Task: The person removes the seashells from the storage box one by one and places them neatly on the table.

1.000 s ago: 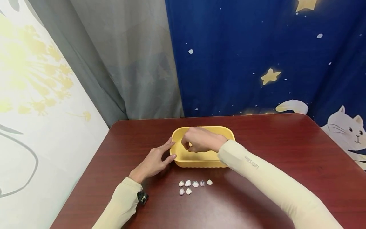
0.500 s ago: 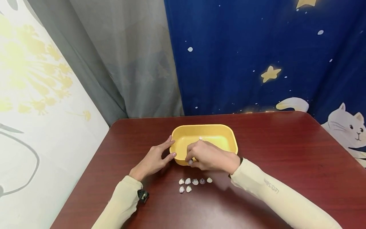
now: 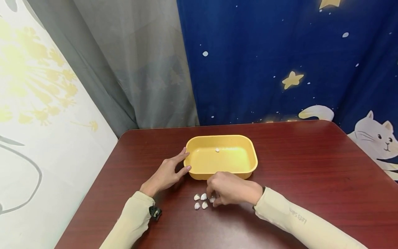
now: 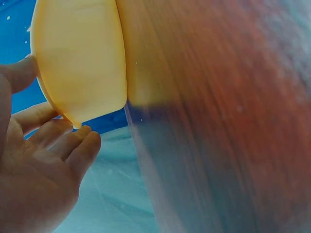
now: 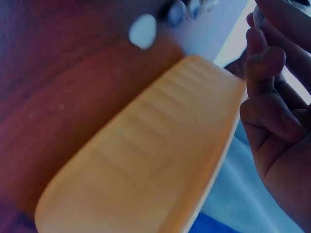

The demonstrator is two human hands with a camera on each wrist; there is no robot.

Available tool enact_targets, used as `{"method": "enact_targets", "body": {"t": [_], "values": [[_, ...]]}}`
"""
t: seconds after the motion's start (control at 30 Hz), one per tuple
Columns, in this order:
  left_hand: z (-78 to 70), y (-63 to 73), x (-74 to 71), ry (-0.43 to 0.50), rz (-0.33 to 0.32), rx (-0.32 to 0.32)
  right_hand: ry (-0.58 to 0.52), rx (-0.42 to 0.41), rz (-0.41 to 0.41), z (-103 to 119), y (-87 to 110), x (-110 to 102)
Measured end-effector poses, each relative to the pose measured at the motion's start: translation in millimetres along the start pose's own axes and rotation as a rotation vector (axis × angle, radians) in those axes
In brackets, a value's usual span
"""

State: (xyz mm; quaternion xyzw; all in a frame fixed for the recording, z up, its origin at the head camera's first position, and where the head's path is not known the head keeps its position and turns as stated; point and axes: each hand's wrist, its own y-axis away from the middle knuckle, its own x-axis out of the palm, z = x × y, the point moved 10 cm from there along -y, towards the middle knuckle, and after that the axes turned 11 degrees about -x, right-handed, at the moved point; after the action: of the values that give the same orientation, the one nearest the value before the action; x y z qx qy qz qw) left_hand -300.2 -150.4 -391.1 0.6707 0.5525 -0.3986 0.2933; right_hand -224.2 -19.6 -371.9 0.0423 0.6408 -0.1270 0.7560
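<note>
My right hand [image 3: 231, 188] is just in front of the yellow plastic basin [image 3: 236, 159], low over the shells on the table. Its thumb and fingers pinch a small pale seashell [image 5: 258, 17], seen at the fingertips in the right wrist view. To the left of that hand lie several whitish seashells [image 3: 203, 196] in two short rows; the hand hides those farther right. My left hand [image 3: 166, 174] touches the basin's left end, with thumb and fingers spread along the rim, as the left wrist view also shows. Inside the basin, near its back wall, lies one white seashell [image 3: 217, 150].
The dark red wooden table [image 3: 295, 166] extends widely on both sides of the basin. Behind its far edge hang a grey curtain [image 3: 155, 76] and a blue star-patterned one [image 3: 242, 69]. A white patterned wall [image 3: 40, 155] stands at the left.
My right hand has come out of the basin with a seashell and moved toward me, down to the shells on the table. My left hand has stayed at the basin's rim.
</note>
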Motion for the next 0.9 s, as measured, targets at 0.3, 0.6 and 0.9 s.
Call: {"method": "enact_targets", "body": {"t": [0.3,0.6,0.9], "values": [[-0.5,0.9,0.5,0.01,-0.015,0.003,0.085,0.035,0.059,1,0.6,23],[-1.7,0.2,-1.6,0.026,-0.005,0.005,0.102,0.022,0.062,3,-1.9,26],[-0.1,-0.3,-2.8,0.03,-0.001,0.003,0.109,0.029,0.081,1,-4.8,29]]}}
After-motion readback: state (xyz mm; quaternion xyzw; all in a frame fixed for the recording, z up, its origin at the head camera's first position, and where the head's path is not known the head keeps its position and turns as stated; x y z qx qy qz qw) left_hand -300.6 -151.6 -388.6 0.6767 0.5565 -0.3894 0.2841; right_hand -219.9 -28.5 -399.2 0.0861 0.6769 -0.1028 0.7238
